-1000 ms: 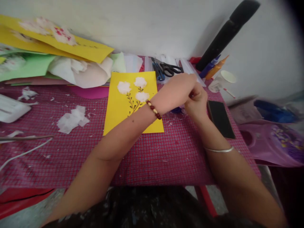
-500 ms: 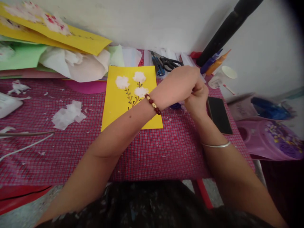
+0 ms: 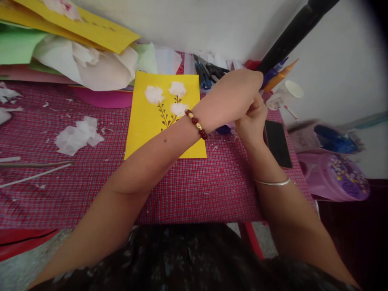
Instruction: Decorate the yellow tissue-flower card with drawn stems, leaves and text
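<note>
My left hand [image 3: 242, 87] reaches across to the right, its back towards me and its fingers hidden behind it. Right up against it is my right hand [image 3: 253, 117], closed with fingers curled in; whatever it grips is hidden. Under my left forearm lies a yellow card [image 3: 142, 133] with white puffy flowers [image 3: 154, 95] on drawn brown stems. Just left of my right hand, a small dark blue object [image 3: 223, 129] rests on the checked cloth. A black phone-like slab [image 3: 278, 143] lies right of my right wrist.
Scissors [image 3: 216, 72], blue and orange tubes [image 3: 280, 76] and a white cup [image 3: 292, 89] stand or lie at the back. White tissue pieces [image 3: 79, 135] are on the cloth [image 3: 194, 194] at left, below stacked papers [image 3: 91, 26]. A pink container [image 3: 327, 178] is beyond the right edge.
The view has shifted slightly, so the table items sit higher and a little further left. Both hands remain together, with my left hand a bit further right over my right hand.
</note>
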{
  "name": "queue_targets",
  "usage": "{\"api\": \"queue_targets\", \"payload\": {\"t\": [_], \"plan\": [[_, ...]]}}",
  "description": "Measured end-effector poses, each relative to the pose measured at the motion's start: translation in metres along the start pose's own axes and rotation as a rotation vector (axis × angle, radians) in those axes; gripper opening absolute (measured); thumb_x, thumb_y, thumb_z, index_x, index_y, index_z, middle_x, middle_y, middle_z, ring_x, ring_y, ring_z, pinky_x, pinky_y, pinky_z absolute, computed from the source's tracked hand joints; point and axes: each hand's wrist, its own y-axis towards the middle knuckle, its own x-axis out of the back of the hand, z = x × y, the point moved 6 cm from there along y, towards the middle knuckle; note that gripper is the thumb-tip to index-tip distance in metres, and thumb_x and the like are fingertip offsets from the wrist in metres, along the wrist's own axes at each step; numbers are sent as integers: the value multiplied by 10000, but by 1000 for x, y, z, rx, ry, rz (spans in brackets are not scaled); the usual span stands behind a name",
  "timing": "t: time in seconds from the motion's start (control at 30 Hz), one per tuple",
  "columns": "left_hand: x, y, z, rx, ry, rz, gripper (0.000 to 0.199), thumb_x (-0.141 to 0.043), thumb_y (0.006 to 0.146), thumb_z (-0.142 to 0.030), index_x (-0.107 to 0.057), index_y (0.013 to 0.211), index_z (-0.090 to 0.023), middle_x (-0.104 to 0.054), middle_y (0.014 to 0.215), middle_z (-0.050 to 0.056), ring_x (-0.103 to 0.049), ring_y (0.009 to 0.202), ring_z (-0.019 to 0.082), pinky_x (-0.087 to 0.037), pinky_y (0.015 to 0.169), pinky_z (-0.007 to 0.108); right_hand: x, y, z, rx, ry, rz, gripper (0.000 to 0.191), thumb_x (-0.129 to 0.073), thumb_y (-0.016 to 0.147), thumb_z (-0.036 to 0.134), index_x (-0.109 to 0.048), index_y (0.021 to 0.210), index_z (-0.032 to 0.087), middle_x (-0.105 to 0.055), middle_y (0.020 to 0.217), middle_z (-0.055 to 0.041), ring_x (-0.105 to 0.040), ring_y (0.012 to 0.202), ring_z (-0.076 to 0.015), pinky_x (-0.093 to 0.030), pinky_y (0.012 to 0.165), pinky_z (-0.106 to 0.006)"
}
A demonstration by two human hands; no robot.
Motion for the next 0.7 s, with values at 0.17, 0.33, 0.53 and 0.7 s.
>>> {"api": "queue_targets", "payload": {"t": [0.17, 0.33, 0.53, 0.7], "plan": [[4, 2, 3, -67, 81, -36, 230, -562, 867, -127, -648, 1071, -190, -668, 1256, 124, -551, 1266, 366, -384, 1099, 447, 7, -2, 6, -9, -80, -62, 228, -703, 807, 345, -502, 781, 239, -542, 740, 20, -480, 653, -139, -396, 607, -315], [-4, 4, 6, -62, 91, -33, 220, -583, 857, -124, -658, 1055, -186, -684, 1187, 105, -564, 1249, 346, -393, 1111, 440, 7, -5, -4, -63, -97, -16, 223, -713, 812, 334, -510, 789, 245, -562, 767, 14, -514, 679, -156, -434, 627, -335], [29, 6, 28, 79, -53, -100, 140, -696, 734, -83, -604, 740, -187, -671, 911, 104, -600, 1117, 348, -394, 1078, 458, 25, -7, 8, -20, -31, -64, 175, -699, 864, 340, -619, 996, 258, -651, 1007, -44, -595, 824, -173, -508, 796, -373], [53, 1, 86, 284, -810, -191, 177, -661, 758, -46, -557, 694, -175, -556, 642, 1, -591, 706, 169, -481, 853, 370, 43, -13, 25, -23, 82, -255, 127, -585, 912, 301, -662, 879, 206, -630, 793, -9, -586, 739, -142, -486, 726, -329]]}}
